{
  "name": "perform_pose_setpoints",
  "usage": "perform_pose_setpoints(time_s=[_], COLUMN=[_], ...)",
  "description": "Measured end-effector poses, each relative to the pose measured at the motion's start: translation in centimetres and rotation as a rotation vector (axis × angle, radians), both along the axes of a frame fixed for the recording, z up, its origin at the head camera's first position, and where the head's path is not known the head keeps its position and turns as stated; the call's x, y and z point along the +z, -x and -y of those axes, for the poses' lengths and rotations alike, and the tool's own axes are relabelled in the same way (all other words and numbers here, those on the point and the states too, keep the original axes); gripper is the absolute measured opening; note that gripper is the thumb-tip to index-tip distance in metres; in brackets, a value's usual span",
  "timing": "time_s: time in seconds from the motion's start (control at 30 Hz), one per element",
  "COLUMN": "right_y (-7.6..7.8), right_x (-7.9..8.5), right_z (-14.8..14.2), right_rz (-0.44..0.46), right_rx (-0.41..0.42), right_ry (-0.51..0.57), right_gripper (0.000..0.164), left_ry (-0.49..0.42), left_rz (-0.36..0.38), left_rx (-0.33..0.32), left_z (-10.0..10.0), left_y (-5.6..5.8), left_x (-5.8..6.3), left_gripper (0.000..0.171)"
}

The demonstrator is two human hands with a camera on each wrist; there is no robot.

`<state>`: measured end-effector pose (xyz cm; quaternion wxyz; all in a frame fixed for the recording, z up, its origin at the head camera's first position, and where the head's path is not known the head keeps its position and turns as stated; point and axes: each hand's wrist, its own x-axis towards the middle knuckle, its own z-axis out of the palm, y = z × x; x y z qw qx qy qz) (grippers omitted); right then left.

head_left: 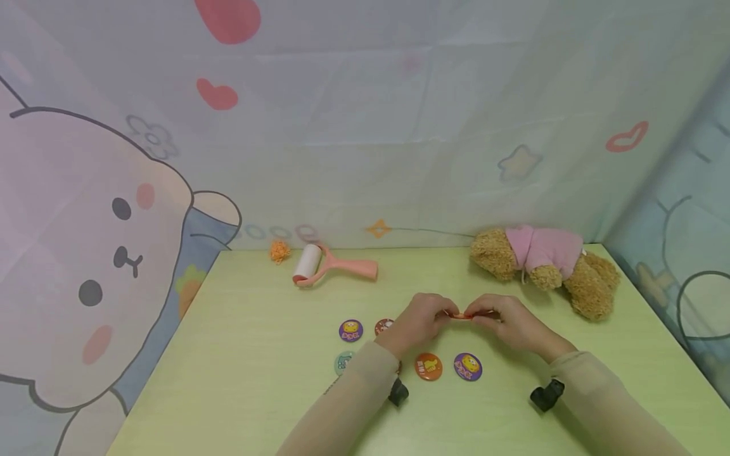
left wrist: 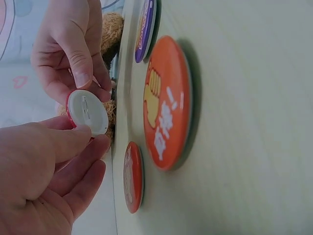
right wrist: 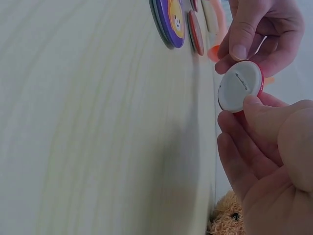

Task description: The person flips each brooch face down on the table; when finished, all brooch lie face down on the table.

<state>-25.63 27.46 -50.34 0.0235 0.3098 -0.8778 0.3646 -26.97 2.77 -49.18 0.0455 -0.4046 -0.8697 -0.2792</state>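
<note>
A round pin badge [head_left: 462, 316] is held up between both hands above the table. Its white back [left wrist: 88, 112] with a metal safety pin shows in the wrist views, and a red rim edges it. My left hand [head_left: 421, 321] pinches one side of the badge between thumb and fingers. From the opposite side, my right hand [head_left: 512, 321] pinches it too. Nearest below them lie an orange badge [head_left: 428, 366] and a purple badge [head_left: 468, 367], face up. The held badge's printed front is turned away in both wrist views.
Left of the arms lie another purple badge [head_left: 350, 330], a teal one [head_left: 343, 362] and a dark red one [head_left: 383, 326], the last two partly covered by the left arm. Toward the back are a pink-handled roller [head_left: 342, 266], an orange tuft [head_left: 279, 251] and a teddy bear [head_left: 544, 256].
</note>
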Motion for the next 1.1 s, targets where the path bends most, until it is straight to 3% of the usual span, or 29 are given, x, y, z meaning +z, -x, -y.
perform_pose_setpoints(time_s=[0.2,0.43,0.77,1.1], right_y=[-0.01,-0.19,-0.3,-0.21], right_x=[0.06,0.1,-0.22,-0.27], right_z=[-0.05,0.07,0.24,0.2], right_rz=[0.012,-0.002,0.073,0.079], right_rx=[-0.021,-0.025,-0.059,-0.068], right_ry=[0.001,0.026,0.038,0.047], right_gripper=[0.022,0.021,0.019,0.026], left_ry=[-0.019,-0.059,-0.069,-0.104], left_rz=[-0.017,0.031,0.024,0.052], left_rx=[0.009,0.022,0.054,0.038], left_z=[-0.07,-0.15,-0.19,-0.24], left_y=[0.08,-0.03,-0.44,-0.35], left_x=[-0.1,-0.24,-0.04,-0.15], left_gripper=[0.016,0.014,0.013,0.017])
